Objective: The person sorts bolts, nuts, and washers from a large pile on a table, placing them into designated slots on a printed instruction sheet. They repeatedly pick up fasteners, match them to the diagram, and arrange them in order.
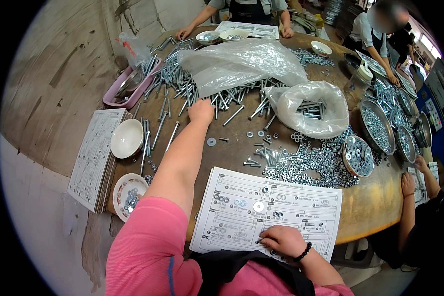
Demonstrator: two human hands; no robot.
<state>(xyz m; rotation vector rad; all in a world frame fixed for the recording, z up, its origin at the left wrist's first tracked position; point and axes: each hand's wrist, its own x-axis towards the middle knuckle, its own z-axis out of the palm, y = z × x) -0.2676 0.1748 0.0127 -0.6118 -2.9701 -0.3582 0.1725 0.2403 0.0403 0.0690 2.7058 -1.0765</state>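
My left hand (201,111) reaches out to the near edge of a heap of long silver bolts (182,81). Its fingers curl down among them, and what they hold is hidden. Lower down, my right hand (284,240), with a black bead bracelet (303,252) at the wrist, rests over a printed parts sheet (301,197). Those fingers are bent together at the paper; anything between them is too small to make out. On the sheet lie a flat washer (258,206), several nuts (222,199) and smaller washers (240,203).
A clear plastic sheet (246,61) covers part of the heap, beside a plastic bag (308,111) of bolts. Loose nuts (301,163) and a bowl of washers (358,155) lie to the right. Bowls (127,138) and stacked sheets (91,158) sit left. Other people work around the table.
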